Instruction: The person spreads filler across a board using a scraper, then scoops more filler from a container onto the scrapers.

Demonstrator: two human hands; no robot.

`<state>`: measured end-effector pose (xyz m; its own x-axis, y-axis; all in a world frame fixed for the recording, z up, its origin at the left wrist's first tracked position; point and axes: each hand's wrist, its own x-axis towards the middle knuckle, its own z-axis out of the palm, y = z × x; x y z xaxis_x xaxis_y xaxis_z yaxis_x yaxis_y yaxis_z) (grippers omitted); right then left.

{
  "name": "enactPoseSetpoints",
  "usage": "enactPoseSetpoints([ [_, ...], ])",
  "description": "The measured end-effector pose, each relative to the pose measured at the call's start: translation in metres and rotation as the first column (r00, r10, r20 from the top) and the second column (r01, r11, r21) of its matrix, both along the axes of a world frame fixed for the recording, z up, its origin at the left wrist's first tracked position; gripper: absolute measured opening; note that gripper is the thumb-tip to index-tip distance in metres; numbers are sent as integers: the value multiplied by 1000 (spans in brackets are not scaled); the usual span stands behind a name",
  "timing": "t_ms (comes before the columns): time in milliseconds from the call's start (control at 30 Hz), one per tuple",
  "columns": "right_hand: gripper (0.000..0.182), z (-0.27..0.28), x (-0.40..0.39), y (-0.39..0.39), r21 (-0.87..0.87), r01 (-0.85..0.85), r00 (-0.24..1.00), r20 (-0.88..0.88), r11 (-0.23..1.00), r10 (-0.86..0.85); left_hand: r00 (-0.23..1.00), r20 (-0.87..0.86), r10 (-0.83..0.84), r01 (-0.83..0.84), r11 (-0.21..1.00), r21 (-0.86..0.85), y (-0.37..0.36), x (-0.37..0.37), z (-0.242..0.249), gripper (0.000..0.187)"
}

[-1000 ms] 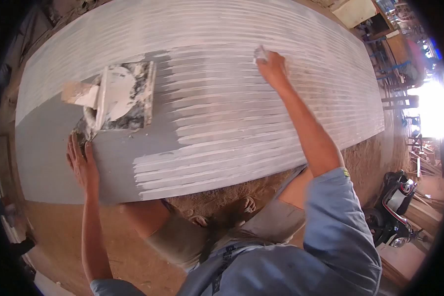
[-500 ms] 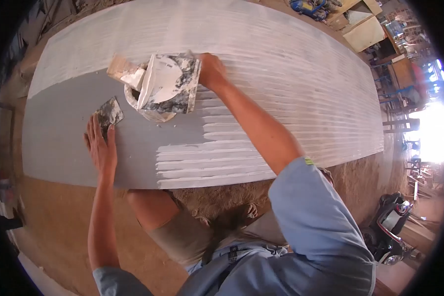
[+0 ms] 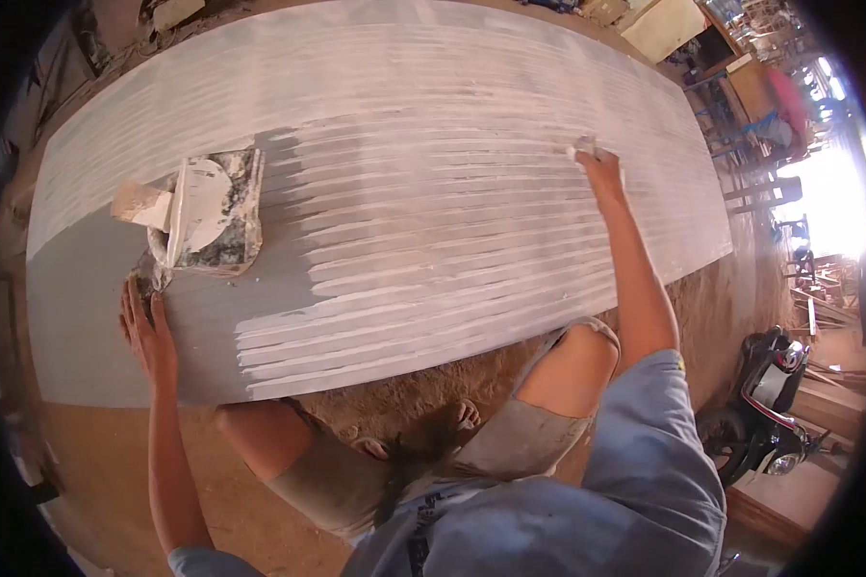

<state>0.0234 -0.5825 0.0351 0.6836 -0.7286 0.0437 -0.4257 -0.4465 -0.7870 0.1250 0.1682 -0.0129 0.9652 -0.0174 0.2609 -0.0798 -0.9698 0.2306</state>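
A large grey panel lies before me, much of it covered in ridged stripes of white putty. My right hand is far out on the right of the panel, closed around a putty spreader that is mostly hidden by the fingers. At the left, my left hand grips a putty-stained scraper, its fingers and thumb along the sides. Just beyond it stands a putty-smeared container with a square stained board on it and a tan block-like piece sticking out.
My bent knees are close to the panel's near edge, above a dirt floor. A motorbike stands at the right. Wood pieces and blurred clutter lie beyond the panel's right end.
My right hand has swept from beside the container far to the right, and white stripes now cover more grey there. The view has shifted, so the container and left hand appear further left.
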Motion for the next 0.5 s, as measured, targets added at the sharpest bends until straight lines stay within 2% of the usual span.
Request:
enactPoseSetpoints([
  [67, 30, -7, -8, -38, -204, -2, 978, -206, 979, -41, 1000, 1, -15, 15, 1000, -7, -3, -1, 4, 56],
  [200, 34, -2, 4, -21, -312, -18, 961, -267, 950, -70, 999, 4, -45, 45, 998, -40, -3, -1, 5, 55],
  [267, 38, -15, 14, -23, -502, -55, 956, -275, 863, -99, 999, 1, -51, 51, 998, -23, 0, 0, 2, 55],
  [400, 37, -4, 24, 17, -456, -135, 938, -346, 880, -36, 998, -16, -53, 54, 998, 18, -1, 0, 6, 55],
  [500, 35, -14, 45, 67, -355, -164, 959, -276, 920, 65, 999, -15, -39, 40, 998, 48, 6, 3, -2, 56],
])
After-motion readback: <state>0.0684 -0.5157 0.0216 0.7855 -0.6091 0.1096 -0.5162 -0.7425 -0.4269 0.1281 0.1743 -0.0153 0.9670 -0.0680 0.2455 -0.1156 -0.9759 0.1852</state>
